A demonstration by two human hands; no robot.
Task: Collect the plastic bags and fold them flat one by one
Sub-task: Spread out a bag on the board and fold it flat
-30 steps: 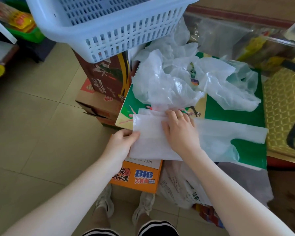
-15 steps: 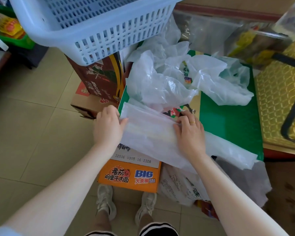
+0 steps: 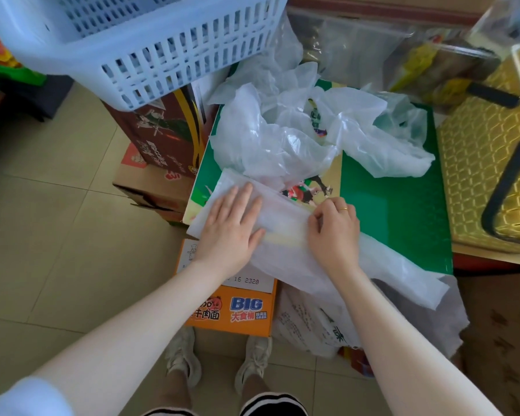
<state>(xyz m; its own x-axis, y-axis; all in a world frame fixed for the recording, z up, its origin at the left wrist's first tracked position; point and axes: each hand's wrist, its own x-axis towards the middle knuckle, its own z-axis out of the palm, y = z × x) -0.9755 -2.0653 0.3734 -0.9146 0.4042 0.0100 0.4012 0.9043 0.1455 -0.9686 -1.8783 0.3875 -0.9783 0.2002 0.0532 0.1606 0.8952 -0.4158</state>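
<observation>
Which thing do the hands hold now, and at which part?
The folded plastic bag: left hand presses flat on its left end, right hand pinches its middle fold.

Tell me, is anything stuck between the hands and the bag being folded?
No. The left hand lies flat on the folded white plastic bag, and the right hand pinches its fold. The crumpled clear plastic bags sit behind it, not in between.

- Left hand [image 3: 233, 226]: palm down, fingers extended and together, forearm bare.
- Right hand [image 3: 335, 232]: fingers curled in a pinch, ring worn, forearm bare.
</observation>
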